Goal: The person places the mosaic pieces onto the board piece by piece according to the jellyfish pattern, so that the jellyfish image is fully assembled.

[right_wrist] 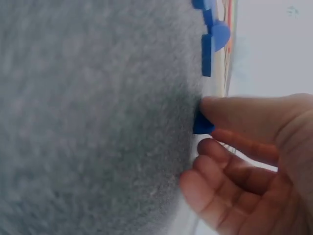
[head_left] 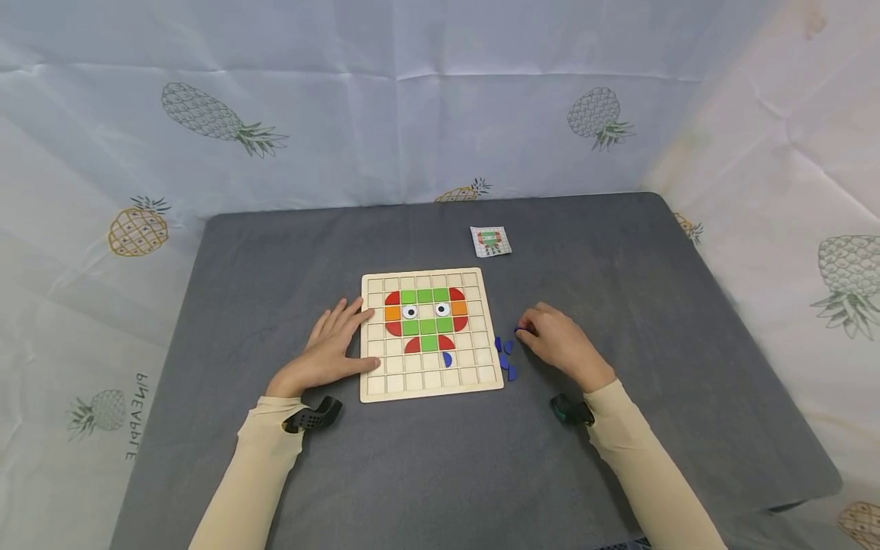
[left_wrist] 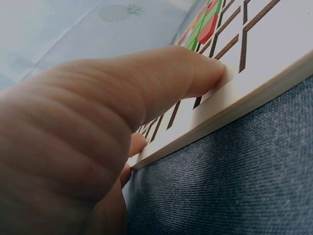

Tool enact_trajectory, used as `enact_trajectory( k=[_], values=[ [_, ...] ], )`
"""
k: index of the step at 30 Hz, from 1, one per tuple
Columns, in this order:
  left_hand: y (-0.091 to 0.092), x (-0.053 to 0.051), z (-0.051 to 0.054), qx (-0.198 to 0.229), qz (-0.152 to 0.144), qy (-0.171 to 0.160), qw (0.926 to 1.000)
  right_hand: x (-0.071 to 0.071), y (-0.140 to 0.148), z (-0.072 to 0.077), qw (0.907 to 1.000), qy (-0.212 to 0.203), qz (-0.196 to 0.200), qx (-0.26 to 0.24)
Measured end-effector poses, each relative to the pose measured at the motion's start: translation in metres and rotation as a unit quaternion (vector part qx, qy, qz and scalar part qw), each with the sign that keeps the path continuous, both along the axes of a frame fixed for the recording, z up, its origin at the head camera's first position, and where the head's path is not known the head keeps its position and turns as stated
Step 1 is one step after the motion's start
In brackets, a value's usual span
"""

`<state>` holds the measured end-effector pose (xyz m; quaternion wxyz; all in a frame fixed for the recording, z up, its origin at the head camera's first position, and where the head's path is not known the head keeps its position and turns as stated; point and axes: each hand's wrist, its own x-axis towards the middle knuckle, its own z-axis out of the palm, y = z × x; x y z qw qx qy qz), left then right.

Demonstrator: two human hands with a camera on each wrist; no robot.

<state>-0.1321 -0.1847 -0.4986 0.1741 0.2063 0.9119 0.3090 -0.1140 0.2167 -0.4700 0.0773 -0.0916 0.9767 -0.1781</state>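
A pale wooden grid board (head_left: 412,381) lies flat on the table. On it, green, red and orange pieces with two eye pieces form a figure, and a blue quarter-round piece (head_left: 448,359) sits below. My left hand (head_left: 323,357) rests at the board's left edge, fingers spread; its thumb (left_wrist: 195,71) presses the surface in the left wrist view. Right of the board, my right hand (head_left: 558,345) pinches a small blue piece (right_wrist: 202,124) between thumb and forefinger, close to the tabletop. The fingertips partly hide that piece.
Several loose blue pieces (head_left: 504,361) lie along the board's right edge, beside my right hand. Behind the board is a small pattern card (head_left: 491,241) printed with a similar figure. A grey cloth (head_left: 289,244) covers the table, and pineapple-print curtains (head_left: 371,145) hang around it.
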Motion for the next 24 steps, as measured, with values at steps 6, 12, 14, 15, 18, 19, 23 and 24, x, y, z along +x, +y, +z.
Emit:
enact_trajectory(
  k=[6, 12, 14, 15, 18, 19, 23, 24],
  values=[
    [-0.001, 0.000, 0.000, 0.001, 0.000, 0.002, 1.0000, -0.001, -0.001, 0.005, 0.9952, -0.015, -0.004, -0.096],
    [-0.001, 0.000, 0.000, 0.001, 0.001, 0.001, 1.0000, 0.000, -0.005, 0.015, 0.9882, -0.034, -0.014, -0.149],
    [-0.001, 0.000, 0.000, 0.000, 0.000, 0.001, 1.0000, -0.001, -0.006, 0.018, 0.9859, -0.038, -0.017, -0.162],
    [-0.001, 0.000, 0.000, 0.000, 0.000, 0.001, 1.0000, -0.001, -0.007, 0.019, 0.9845, -0.040, -0.019, -0.170],
    [-0.001, 0.000, 0.000, 0.001, 0.000, 0.002, 1.0000, -0.002, -0.010, 0.022, 0.9809, -0.045, -0.022, -0.188],
    [-0.001, 0.000, 0.000, 0.000, 0.000, 0.002, 1.0000, -0.002, -0.011, 0.023, 0.9799, -0.046, -0.024, -0.193],
    [-0.001, 0.000, 0.000, -0.001, -0.002, 0.002, 1.0000, -0.003, -0.016, 0.027, 0.9776, -0.053, -0.026, -0.202],
    [-0.001, 0.000, 0.000, 0.000, -0.002, 0.001, 1.0000, -0.003, -0.017, 0.027, 0.9772, -0.054, -0.025, -0.204]
  ],
)
